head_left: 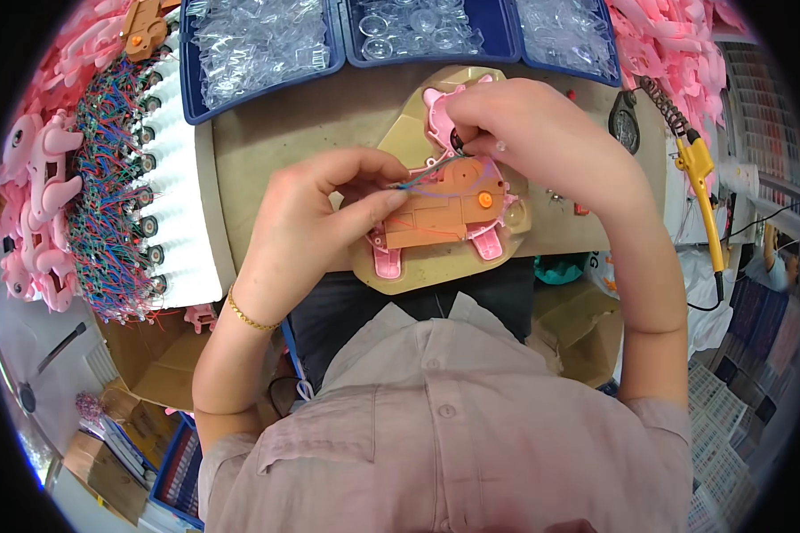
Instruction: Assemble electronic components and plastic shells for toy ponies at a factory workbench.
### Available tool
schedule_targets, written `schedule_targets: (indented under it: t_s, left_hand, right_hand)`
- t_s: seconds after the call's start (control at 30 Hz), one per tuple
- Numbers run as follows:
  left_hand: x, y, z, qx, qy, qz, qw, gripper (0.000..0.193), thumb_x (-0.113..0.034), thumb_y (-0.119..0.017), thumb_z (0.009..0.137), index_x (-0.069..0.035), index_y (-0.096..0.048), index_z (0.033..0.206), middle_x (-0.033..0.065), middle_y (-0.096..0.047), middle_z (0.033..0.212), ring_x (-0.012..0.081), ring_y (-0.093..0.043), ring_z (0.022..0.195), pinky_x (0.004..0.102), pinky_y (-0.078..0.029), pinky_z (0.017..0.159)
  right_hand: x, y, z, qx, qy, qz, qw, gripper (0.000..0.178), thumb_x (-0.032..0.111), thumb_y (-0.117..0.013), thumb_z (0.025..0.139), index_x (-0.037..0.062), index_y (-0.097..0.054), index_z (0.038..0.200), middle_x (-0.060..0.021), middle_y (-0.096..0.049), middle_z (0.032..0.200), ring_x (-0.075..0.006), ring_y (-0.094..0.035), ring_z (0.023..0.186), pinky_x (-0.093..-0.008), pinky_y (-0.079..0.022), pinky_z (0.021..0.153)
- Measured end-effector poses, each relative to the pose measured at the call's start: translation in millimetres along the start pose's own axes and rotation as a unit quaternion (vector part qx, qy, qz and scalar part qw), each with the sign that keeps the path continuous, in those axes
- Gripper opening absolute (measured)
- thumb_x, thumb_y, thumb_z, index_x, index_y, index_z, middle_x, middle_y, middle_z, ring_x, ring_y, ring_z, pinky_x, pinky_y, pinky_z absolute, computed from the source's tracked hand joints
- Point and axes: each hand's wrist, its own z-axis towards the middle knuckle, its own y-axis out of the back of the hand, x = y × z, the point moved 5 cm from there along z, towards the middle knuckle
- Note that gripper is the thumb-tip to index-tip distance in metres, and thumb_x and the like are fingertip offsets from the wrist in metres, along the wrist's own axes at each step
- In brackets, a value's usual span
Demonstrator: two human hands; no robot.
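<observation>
In front of me a pink toy half-shell (388, 263) lies in a tan holding fixture (396, 282). An orange-brown mechanism box (427, 216) with an orange knob (485, 201) sits inside the shell. My left hand (329, 195), a gold bracelet at its wrist, pinches thin coloured wires (420, 180) at the box's upper left edge. Over the narrower far part of the shell, my right hand (520, 120) has its fingers closed together. A small dark part (456, 140) shows beside its fingertips; whether they grip it is hidden.
Blue bins (338, 53) of clear plastic parts line the far edge. At left, wired round components (116, 195) rest along white foam (191, 204), beside pink toy shells (40, 186). A yellow-handled soldering iron (700, 191) hangs at right, near a dark oval object (624, 123).
</observation>
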Motion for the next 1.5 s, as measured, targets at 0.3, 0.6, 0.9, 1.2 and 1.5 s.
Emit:
schedule_targets:
  t_s: [0.3,0.6,0.9,1.2,1.5]
  left_hand:
    - [4.8,4.0,0.9,0.004,0.038,0.029,0.999,0.017,-0.009,-0.066,0.083,0.003,-0.065,0.094,0.0046,-0.065,0.079,0.0087,-0.060,0.070,0.0229,-0.048,0.064]
    - [-8.8,-5.7,-6.0,-0.032,-0.044,0.089,0.995,0.019,-0.008,-0.067,0.081,0.003,-0.064,0.097,0.0082,-0.066,0.083,0.0124,-0.061,0.066,0.0249,-0.049,0.062]
    - [-5.8,-47.0,-55.3,-0.161,-0.303,0.409,0.846,0.032,-0.006,-0.070,0.071,-0.005,-0.067,0.102,0.0047,-0.064,0.107,0.0198,-0.060,0.096,0.0318,-0.046,0.078]
    - [-0.8,-38.8,-38.8,-0.120,-0.316,0.353,0.872,0.032,-0.008,-0.069,0.073,-0.004,-0.066,0.104,0.0068,-0.062,0.112,0.0242,-0.059,0.102,0.0348,-0.044,0.083]
    - [-25.4,-53.0,-33.2,-0.176,-0.310,0.378,0.854,0.031,-0.005,-0.064,0.074,-0.005,-0.067,0.106,0.0116,-0.060,0.113,0.0264,-0.056,0.106,0.0374,-0.040,0.091]
  right_hand:
    - [5.7,2.5,-53.1,-0.296,0.073,0.010,0.952,0.011,0.001,-0.064,0.071,0.0023,-0.060,0.080,-0.0107,-0.063,0.088,-0.0285,-0.060,0.078,-0.0344,-0.047,0.071]
    - [48.7,-43.2,-62.1,-0.264,0.176,0.079,0.945,0.025,0.004,-0.071,0.072,0.0061,-0.063,0.096,-0.0067,-0.063,0.099,-0.0245,-0.061,0.090,-0.0398,-0.045,0.083]
    - [7.7,-21.5,-97.7,-0.377,0.066,-0.026,0.923,0.030,0.001,-0.066,0.076,0.0022,-0.062,0.106,-0.0100,-0.063,0.106,-0.0249,-0.061,0.094,-0.0349,-0.047,0.078]
    - [-11.8,-13.0,-79.9,-0.129,0.035,0.156,0.979,0.017,0.007,-0.062,0.082,0.0000,-0.065,0.097,-0.0048,-0.058,0.079,-0.0150,-0.054,0.070,-0.0276,-0.041,0.061]
    - [-8.1,-59.3,-121.6,-0.260,-0.178,0.381,0.869,0.007,0.003,-0.060,0.087,-0.0039,-0.061,0.084,0.0010,-0.052,0.074,-0.0046,-0.045,0.064,-0.0202,-0.035,0.056]
